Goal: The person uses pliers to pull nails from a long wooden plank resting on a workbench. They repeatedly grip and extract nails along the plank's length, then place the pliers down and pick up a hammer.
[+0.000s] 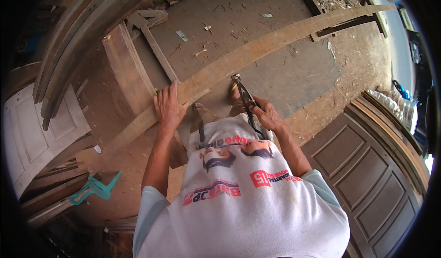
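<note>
A long curved wooden plank point(257, 47) runs from the lower left to the upper right across a wooden sawhorse point(126, 65). My left hand point(169, 106) presses flat on the plank, fingers spread over its near edge. My right hand point(266, 114) grips the handle of a dark-framed hand saw point(243, 95). The saw's tip meets the plank's near edge, just right of my left hand.
A white panelled door point(36, 134) lies at the left beside stacked curved boards point(69, 42). A brown panelled door point(367, 175) leans at the right. A teal clamp point(94, 189) rests on boards at the lower left. Wood chips litter the dirt floor point(257, 10).
</note>
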